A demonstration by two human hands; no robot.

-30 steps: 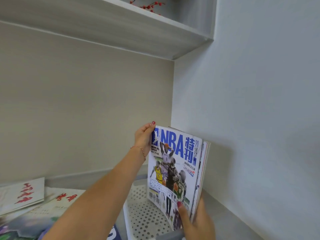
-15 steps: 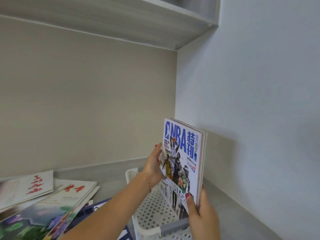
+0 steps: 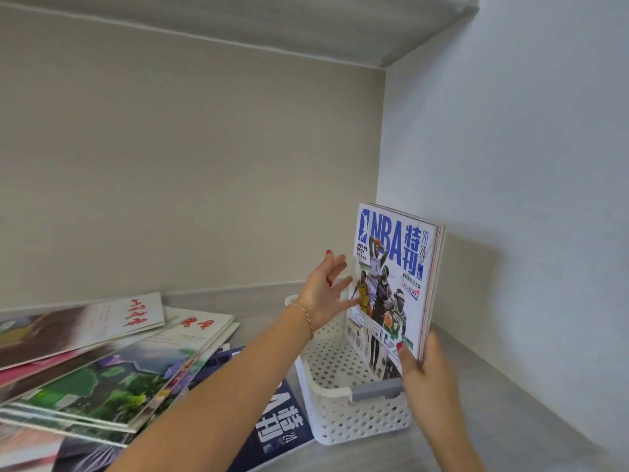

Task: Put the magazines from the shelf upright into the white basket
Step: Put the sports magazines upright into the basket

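A small stack of magazines [image 3: 394, 267], a white and blue NBA cover in front, stands upright in the right side of the white perforated basket [image 3: 343, 420]. My right hand [image 3: 425, 376] grips the stack's lower right corner, thumb on the cover. My left hand [image 3: 326, 291] is spread open, its fingertips at the cover's left edge. More magazines [image 3: 112, 369] lie in a loose pile on the shelf to the left, with a dark blue one [image 3: 275, 424] lying flat beside the basket.
The basket sits on a grey shelf board [image 3: 510, 420] near the right wall [image 3: 510, 165]. A beige back panel stands behind it and another shelf [image 3: 306, 32] runs overhead. The basket has a grey handle [image 3: 374, 391] on its near rim.
The magazine stack has come down lower into the basket. My left hand has let go of the cover's edge and opened its fingers. The view has tilted down, showing more of the shelf.
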